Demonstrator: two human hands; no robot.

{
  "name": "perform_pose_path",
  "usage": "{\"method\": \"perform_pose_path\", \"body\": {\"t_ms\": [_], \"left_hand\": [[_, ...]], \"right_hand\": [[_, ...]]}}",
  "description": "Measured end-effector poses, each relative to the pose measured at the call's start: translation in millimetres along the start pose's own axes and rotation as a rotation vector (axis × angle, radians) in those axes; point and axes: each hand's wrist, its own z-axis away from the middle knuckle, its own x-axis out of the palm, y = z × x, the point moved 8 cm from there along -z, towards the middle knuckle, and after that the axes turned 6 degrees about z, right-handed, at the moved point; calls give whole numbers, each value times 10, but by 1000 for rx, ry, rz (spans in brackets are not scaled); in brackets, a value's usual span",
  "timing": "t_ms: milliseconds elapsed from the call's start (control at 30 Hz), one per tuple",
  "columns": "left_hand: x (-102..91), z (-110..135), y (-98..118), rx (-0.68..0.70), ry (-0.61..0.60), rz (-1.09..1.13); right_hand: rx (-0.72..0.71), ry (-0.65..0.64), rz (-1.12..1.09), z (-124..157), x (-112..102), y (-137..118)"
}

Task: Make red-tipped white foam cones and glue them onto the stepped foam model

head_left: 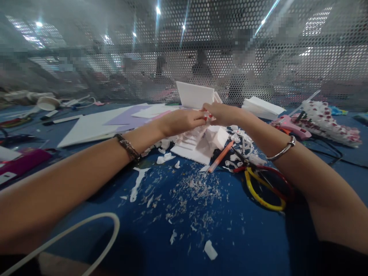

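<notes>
My left hand [184,122] and my right hand [222,113] meet over the middle of the table, fingertips pinched together. Between them is a small white piece with red spots [212,117], mostly covered by the fingers; its exact kind is unclear. Just below the hands lie a white sheet with ridges [191,151] and crumpled white scraps [217,136]. An orange pen-like tool [221,156] slants beside these scraps. Scissors with a yellow and a red handle loop [263,197] rest under my right forearm. A white board [195,96] stands tilted behind the hands.
White and purple sheets [123,117] spread at the left. On the right are a pink glue gun [291,126] with its cord and a white, red-dotted piece [327,122]. Small shavings [198,188] cover the front. A white cable [110,216] loops nearby; perforated metal screen [172,50] stands behind.
</notes>
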Motion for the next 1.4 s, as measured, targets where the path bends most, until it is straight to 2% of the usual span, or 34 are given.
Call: {"method": "perform_pose_path", "body": {"t_ms": [133, 333, 533, 667, 933, 1133, 1400], "left_hand": [[-43, -6, 13, 62, 22, -11], [-68, -22, -14, 42, 23, -6], [-59, -77, -11, 25, -91, -77], [-72, -101, 2, -2, -136, -25], [-82, -94, 20, 13, -97, 63], [-55, -62, -15, -4, -53, -35], [-77, -51, -17, -23, 18, -55]], "right_hand": [[-3, -5, -2, 4, 1, -6], [13, -12, 17, 10, 14, -3], [44, -20, 62, 15, 13, -13], [50, -22, 64, 32, -5, -31], [43, -20, 79, 43, -19, -59], [41, -26, 82, 26, -10, -41], [46, -32, 66, 50, -33, -66]]}}
